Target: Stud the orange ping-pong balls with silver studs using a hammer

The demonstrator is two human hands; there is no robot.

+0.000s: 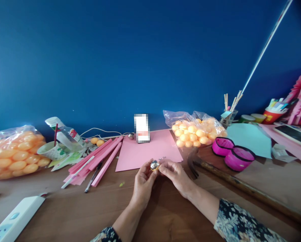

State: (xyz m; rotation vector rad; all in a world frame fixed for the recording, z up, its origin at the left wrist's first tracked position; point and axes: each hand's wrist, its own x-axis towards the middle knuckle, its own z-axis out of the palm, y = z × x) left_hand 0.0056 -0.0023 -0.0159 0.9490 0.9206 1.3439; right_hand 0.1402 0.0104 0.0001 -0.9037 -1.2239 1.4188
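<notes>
Between my two hands is a small ball (154, 164) with a shiny, silvery mirrored top and a bit of orange showing low down. My left hand (143, 181) grips it from the left, thumb and fingers curled around its side. On the right, the fingertips of my right hand (174, 173) are pinched together against the ball's edge; any small piece between them is hidden. Tiny silvery bits (161, 158) lie just beyond the fingers on a pink paper sheet (150, 151). A similar silvery ball (131, 135) rests near the back of that sheet.
A phone (142, 129), its screen blurred, stands upright at the back. Orange balls fill bags at left (16, 154) and right (193, 132). Pink strips (97, 159) and a pen (93, 177) lie left; a hammer (231, 178) and magenta rings (239, 158) right. A power strip (16, 218) sits front left.
</notes>
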